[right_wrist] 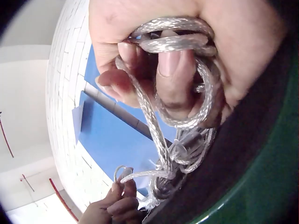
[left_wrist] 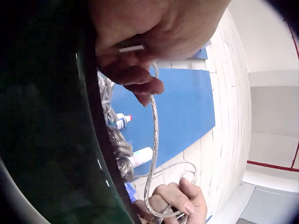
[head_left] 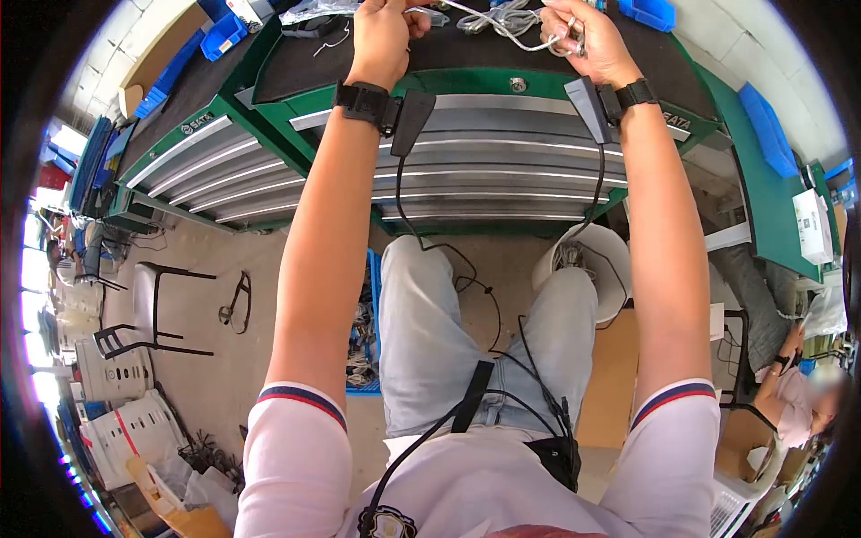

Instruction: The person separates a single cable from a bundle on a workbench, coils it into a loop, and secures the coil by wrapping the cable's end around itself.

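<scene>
A silvery braided cable (left_wrist: 155,130) runs between my two hands over the dark bench top (head_left: 314,63). My left hand (head_left: 381,40) pinches one stretch of it between thumb and fingers, at the upper left of the head view. On the other side, my right hand (head_left: 596,49) grips several loops (right_wrist: 177,44) of the same cable, wound round its curled fingers. In the right wrist view, a slack strand drops from these loops toward a tangled bundle (right_wrist: 173,172) on the bench. The left wrist view shows white bottles (left_wrist: 141,157) behind the cable.
A green tool cabinet (head_left: 517,85) with metal drawers stands before me. Blue bins (head_left: 224,36) sit at the bench's back corners. By my knees are a white bucket (head_left: 614,255) with cables inside and a blue crate (head_left: 365,389). Another person (head_left: 794,399) is at the far right.
</scene>
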Available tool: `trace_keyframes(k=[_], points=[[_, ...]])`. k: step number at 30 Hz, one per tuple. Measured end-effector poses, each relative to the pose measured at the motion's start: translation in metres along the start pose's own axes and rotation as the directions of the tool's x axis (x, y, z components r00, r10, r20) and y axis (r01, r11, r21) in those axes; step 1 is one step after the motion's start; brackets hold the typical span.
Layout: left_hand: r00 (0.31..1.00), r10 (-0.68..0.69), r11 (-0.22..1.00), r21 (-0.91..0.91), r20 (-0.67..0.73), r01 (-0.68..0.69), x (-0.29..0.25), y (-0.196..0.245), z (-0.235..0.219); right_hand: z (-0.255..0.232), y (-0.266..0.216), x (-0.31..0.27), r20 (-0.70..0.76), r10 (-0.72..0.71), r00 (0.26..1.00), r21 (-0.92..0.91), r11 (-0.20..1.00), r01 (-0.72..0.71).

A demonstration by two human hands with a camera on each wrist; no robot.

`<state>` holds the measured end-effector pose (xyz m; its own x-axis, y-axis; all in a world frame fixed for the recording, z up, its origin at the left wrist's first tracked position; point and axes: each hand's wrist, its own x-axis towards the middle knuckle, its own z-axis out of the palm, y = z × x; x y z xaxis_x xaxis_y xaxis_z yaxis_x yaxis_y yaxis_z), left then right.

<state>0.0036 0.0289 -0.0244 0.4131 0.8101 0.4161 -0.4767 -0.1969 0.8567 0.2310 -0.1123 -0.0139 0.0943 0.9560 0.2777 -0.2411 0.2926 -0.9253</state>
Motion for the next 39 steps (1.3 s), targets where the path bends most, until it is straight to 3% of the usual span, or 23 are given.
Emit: trace_keyframes(k=[16, 18, 20, 22, 23, 24, 26, 27, 28, 30, 31, 32, 34, 35, 36, 38, 39], points=[[0.999, 0.015, 0.999, -0.032, 0.049, -0.014, -0.004, 0.007, 0.005, 0.001, -0.001, 0.000, -0.022, -0.005, 1.000, -0.011, 1.000, 0.005], [0.997, -0.031, 0.995, 0.095, 0.073, 0.024, -0.006, 0.008, 0.007, 0.007, -0.003, -0.002, -0.034, 0.014, 0.999, -0.147, 0.989, -0.018], [0.996, -0.018, 0.989, 0.150, 0.083, 0.006, -0.006, 0.011, 0.012, 0.019, -0.002, 0.000, -0.063, 0.013, 0.998, -0.118, 0.993, -0.020], [0.989, -0.019, 0.986, 0.169, 0.143, -0.006, -0.003, 0.004, 0.011, 0.039, -0.006, -0.003, -0.149, -0.042, 0.988, -0.277, 0.961, -0.001], [0.957, -0.003, 0.975, 0.214, 0.291, -0.062, 0.006, -0.004, 0.005, 0.026, -0.001, 0.000, -0.120, -0.063, 0.991, -0.373, 0.928, 0.014], [0.957, 0.000, 0.975, 0.211, 0.288, -0.064, 0.001, 0.004, 0.007, 0.027, -0.006, -0.004, -0.117, -0.063, 0.991, -0.376, 0.926, 0.014], [0.940, -0.161, 0.835, 0.549, 0.302, -0.034, -0.008, 0.024, 0.016, 0.030, -0.017, -0.010, -0.133, 0.034, 0.990, -0.532, 0.841, -0.101], [0.947, 0.047, 0.932, 0.329, 0.318, -0.156, -0.005, 0.002, 0.017, 0.036, -0.018, -0.013, -0.162, 0.019, 0.987, -0.486, 0.868, -0.096], [0.912, -0.106, 0.910, 0.409, 0.397, -0.073, -0.001, 0.010, 0.010, 0.037, -0.003, -0.015, -0.022, -0.231, 0.973, -0.608, 0.775, 0.171], [0.884, -0.164, 0.961, 0.275, 0.438, 0.042, -0.018, 0.014, 0.022, 0.040, 0.010, -0.011, -0.018, -0.273, 0.962, -0.634, 0.747, 0.200], [0.818, -0.181, 0.949, 0.314, 0.546, 0.001, -0.029, 0.024, 0.028, 0.055, 0.008, -0.022, -0.088, -0.272, 0.958, -0.652, 0.743, 0.150], [0.806, -0.162, 0.906, 0.409, 0.570, -0.107, -0.050, 0.042, 0.040, 0.060, 0.016, -0.023, -0.063, -0.360, 0.931, -0.627, 0.740, 0.244], [0.773, 0.005, 0.939, 0.263, 0.635, -0.222, -0.079, 0.042, 0.051, 0.081, 0.024, -0.040, -0.152, -0.392, 0.907, -0.605, 0.763, 0.228], [0.779, -0.149, 0.879, 0.443, 0.609, -0.179, -0.086, 0.048, 0.050, 0.089, 0.025, -0.050, -0.120, -0.363, 0.924, -0.583, 0.779, 0.231], [0.781, -0.152, 0.880, 0.442, 0.606, -0.172, -0.095, 0.047, 0.047, 0.095, 0.030, -0.058, -0.121, -0.357, 0.926, -0.583, 0.781, 0.225], [0.797, -0.080, 0.927, 0.338, 0.599, -0.160, -0.110, 0.042, 0.041, 0.107, 0.038, -0.068, -0.158, -0.249, 0.956, -0.290, 0.937, 0.196], [0.821, -0.097, 0.916, 0.373, 0.562, -0.148, -0.113, 0.028, 0.034, 0.105, 0.045, -0.069, -0.117, -0.289, 0.950, -0.350, 0.908, 0.233]])
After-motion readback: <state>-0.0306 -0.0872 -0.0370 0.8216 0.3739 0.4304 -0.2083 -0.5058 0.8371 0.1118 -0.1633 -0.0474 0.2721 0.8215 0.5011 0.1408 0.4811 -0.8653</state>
